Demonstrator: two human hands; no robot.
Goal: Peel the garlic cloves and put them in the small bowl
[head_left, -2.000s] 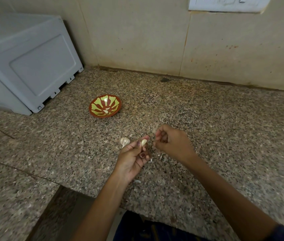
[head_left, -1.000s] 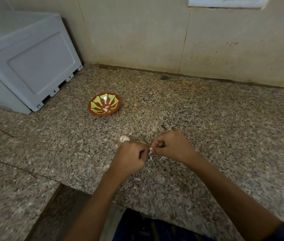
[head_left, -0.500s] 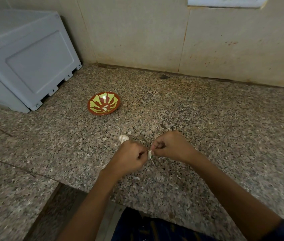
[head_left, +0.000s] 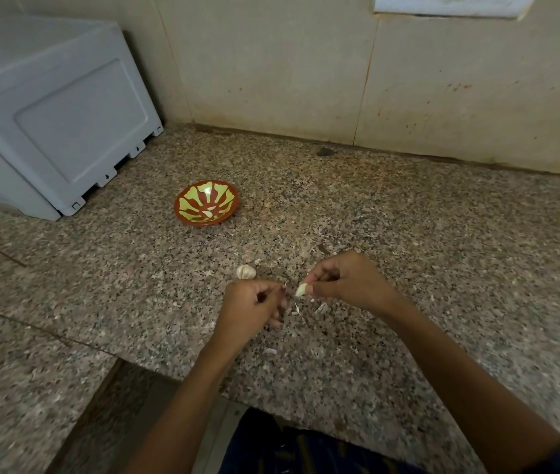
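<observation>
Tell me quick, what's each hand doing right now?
Left hand: fingers curled; whether they hold anything cannot be told.
Right hand: pinching a garlic clove.

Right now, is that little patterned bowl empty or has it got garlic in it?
Not empty. The small bowl stands upright on the counter with a few pale peeled cloves lying in its bottom.

You have a speckled granite worktop [head_left: 443, 268] before you. At its far left sits a white appliance [head_left: 49, 114] against the tiled wall [head_left: 271, 63]. A white switch plate [head_left: 449, 5] hangs on that wall, far right.
</observation>
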